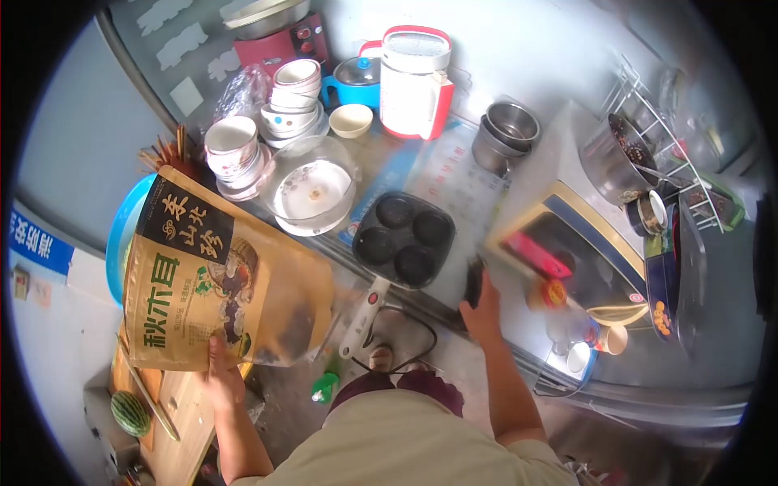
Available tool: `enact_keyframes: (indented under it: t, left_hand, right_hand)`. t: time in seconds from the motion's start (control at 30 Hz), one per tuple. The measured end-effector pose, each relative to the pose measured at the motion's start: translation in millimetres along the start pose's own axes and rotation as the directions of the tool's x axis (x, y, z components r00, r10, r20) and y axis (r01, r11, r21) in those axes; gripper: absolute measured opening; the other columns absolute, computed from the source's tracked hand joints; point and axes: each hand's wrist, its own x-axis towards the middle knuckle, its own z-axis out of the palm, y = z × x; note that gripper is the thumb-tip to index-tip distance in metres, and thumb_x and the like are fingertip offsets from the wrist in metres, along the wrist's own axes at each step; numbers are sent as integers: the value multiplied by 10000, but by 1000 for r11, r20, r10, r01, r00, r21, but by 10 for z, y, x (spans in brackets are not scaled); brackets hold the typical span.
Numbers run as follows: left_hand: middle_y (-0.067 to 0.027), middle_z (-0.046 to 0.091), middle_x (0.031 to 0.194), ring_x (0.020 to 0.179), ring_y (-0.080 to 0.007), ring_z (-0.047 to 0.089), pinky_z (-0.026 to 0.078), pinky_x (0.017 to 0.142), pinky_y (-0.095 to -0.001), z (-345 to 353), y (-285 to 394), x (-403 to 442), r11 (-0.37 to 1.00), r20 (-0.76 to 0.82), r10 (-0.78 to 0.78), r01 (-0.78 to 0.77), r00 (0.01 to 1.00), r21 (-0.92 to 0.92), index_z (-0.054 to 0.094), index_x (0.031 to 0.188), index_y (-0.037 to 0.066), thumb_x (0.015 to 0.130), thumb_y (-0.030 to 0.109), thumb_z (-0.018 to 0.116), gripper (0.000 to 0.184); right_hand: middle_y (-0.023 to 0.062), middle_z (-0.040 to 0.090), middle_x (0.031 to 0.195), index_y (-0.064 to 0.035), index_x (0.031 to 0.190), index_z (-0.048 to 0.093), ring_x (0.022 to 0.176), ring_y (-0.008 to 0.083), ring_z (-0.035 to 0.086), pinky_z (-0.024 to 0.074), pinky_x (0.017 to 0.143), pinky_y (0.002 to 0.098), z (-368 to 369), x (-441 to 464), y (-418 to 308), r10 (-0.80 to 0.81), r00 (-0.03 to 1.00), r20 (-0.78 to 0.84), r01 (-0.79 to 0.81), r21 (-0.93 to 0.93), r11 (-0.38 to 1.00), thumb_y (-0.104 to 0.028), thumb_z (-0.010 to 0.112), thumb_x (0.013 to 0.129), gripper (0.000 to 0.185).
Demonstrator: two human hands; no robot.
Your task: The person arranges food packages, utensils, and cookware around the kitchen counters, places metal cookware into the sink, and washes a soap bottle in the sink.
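Observation:
My left hand [220,377] grips the lower edge of a large kraft-paper bag of dried wood ear mushrooms [182,279], thumb on its printed front. The bag is tilted, and its clear part shows a dark content. My right hand [484,312] is at the counter's front edge, its fingers closed around a small dark object [475,279] that is blurred. Left of that hand, a black four-cup frying pan [405,239] sits on the counter with its white handle [363,316] over the edge. A clear glass bowl [312,182] stands behind the bag.
Stacked bowls [235,146], a white-and-red soymilk maker [415,85] and a blue pot [356,81] line the back. Steel pots [506,134] stand right of them. A microwave [567,235] and wire rack [664,138] are at right. A watermelon [130,413] lies lower left.

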Motion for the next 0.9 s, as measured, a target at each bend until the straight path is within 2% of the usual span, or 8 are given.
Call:
enact_keyframes:
  t: [0.13,0.43,0.53,0.63,0.67,0.73,0.8,0.9]
  left_hand:
    - [-95,512,1149,1034,-184,498,399,882,-296,-32,-53,-189,1000,-2,26,-26,1000,3,445,1192,-22,882,69,530,334]
    - [-95,493,1177,1075,-181,476,385,921,-313,-135,-128,-682,997,-41,80,-80,996,2,415,1225,-5,892,46,498,347]
    - [-94,480,1193,1083,-186,471,390,915,-319,-238,-126,-854,995,-85,96,-95,992,12,395,1245,9,891,47,501,372]
    - [-89,476,1197,1081,-188,471,394,910,-326,-181,-93,-990,999,-166,33,-38,986,-29,392,1250,18,888,56,510,383]
    - [-86,477,1194,1080,-187,471,395,909,-325,-159,-87,-1034,998,-178,34,-41,984,-37,394,1250,22,887,59,514,385]
    - [-82,480,1189,1078,-184,471,398,907,-324,-146,-102,-1093,997,-197,40,-51,980,-54,397,1251,31,884,66,521,390]
    - [-78,482,1184,1076,-182,472,398,909,-321,-194,-178,-1109,996,-198,65,-76,978,-52,399,1252,36,880,69,528,395]
    - [-76,484,1183,1075,-183,474,398,911,-320,-291,-151,-1181,994,-236,98,-108,967,-31,400,1252,39,876,69,534,400]
  right_hand:
    - [289,389,1154,-97,1413,118,1024,431,444,390,885,449,-337,-142,242,-76,975,210,108,-144,984,-158,613,700,870]
    - [266,317,1268,-104,1403,171,1070,415,437,405,874,455,-306,-203,100,22,988,152,21,-278,960,-258,709,689,907]
    - [244,398,1221,-59,1332,321,1046,392,459,421,846,443,-335,-207,21,-359,933,-30,281,-563,777,-235,690,714,741]
    - [217,493,1139,-29,1207,462,1022,359,482,425,836,422,-171,-126,-170,-624,780,-42,620,-78,781,-195,672,737,540]
    - [194,546,1082,-32,1137,517,1016,338,493,416,844,408,-117,-194,-329,-591,806,27,582,138,801,-160,658,744,437]
    - [162,539,1122,-43,1130,528,1059,312,486,414,862,390,-9,-286,-696,-703,673,228,662,238,711,-147,674,715,452]
    - [121,549,1107,-68,1137,532,1089,281,482,384,913,415,166,-425,-1058,-824,540,172,783,257,567,-137,662,699,462]
    - [87,550,1115,-107,1134,551,1122,246,470,315,978,463,561,-589,-1219,-891,390,234,915,13,403,-135,612,725,415]
